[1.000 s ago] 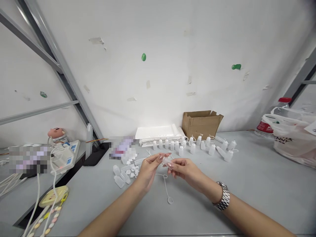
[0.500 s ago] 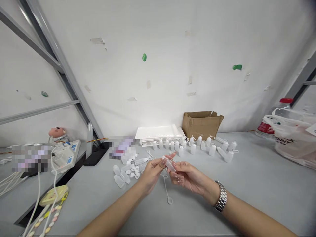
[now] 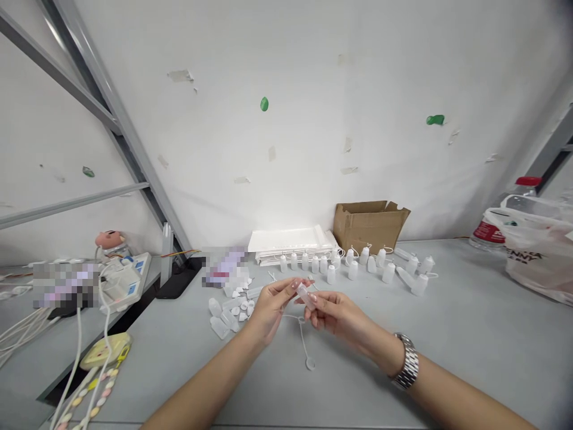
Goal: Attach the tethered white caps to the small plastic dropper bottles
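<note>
Both hands meet over the middle of the table around a small translucent plastic bottle. My right hand grips its body from the right between thumb and fingers. My left hand pinches its upper end; any small part between those fingertips is hidden. Below them a white strap with ring ends lies on the table. To the left lie loose empty bottles and small white caps. Beyond my hands, several capped bottles stand in loose rows, some with looped straps.
A stack of white sheets or bags and an open cardboard box stand against the wall. At the right are a plastic bag and a red-capped bottle. White cables and a yellow case lie at the left.
The bottle has turned slightly between my hands, and my right-hand fingers have curled in closer around it. The whole view has shifted a little.
</note>
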`<state>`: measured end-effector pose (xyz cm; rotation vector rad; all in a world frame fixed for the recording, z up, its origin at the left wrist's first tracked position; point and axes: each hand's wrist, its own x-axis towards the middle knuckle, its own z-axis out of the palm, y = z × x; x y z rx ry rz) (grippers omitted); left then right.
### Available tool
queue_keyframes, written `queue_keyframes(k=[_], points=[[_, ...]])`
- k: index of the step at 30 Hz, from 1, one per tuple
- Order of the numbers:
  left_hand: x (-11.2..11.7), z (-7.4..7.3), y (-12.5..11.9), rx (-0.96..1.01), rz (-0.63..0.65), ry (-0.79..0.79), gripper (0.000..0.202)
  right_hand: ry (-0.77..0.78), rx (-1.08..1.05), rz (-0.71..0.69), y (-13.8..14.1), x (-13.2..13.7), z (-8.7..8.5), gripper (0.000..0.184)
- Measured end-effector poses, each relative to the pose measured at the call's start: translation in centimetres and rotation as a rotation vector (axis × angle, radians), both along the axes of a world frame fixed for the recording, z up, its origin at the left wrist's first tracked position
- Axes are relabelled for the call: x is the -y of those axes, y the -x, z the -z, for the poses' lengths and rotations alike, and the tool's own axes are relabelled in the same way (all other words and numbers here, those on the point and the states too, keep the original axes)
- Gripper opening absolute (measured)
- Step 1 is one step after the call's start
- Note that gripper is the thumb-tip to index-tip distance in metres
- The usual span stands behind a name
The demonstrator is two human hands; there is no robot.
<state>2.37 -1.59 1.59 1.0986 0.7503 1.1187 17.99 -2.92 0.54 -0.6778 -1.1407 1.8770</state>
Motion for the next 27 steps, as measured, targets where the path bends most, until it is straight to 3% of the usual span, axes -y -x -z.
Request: queue_keyframes(k=[3,7,13,19,23,27], points=[[0.1,0.4,-0.2,0.030,0.022,0.024,0.023,-0.086,0.095,0.086,0.1,0.1,-0.1,0.029],[0.4,0.6,-0.6,0.086,0.082,0.045,0.022,-0.115,0.097,0.095,0.2,0.1,0.2,0.033],[0.8,0.1,-0.5,0.036,0.101,0.002,0.027,-0.071,-0.025,-0.022,0.1,0.0,0.2,0.033],[0.4,-0.3,0.0,0.115,0.136,0.118,0.044,0.057,-0.175,-0.157,0.1,-0.2,0.5,0.025],[0.6,-0.1,-0.1,0.072,0.073,0.077,0.031,0.092,-0.163,-0.201,0.2,-0.1,1.0,0.027],[0.8,0.2,-0.5,0.072,0.048,0.043,0.029,0.048,-0.160,-0.142,0.5,0.2,1.1,0.026]])
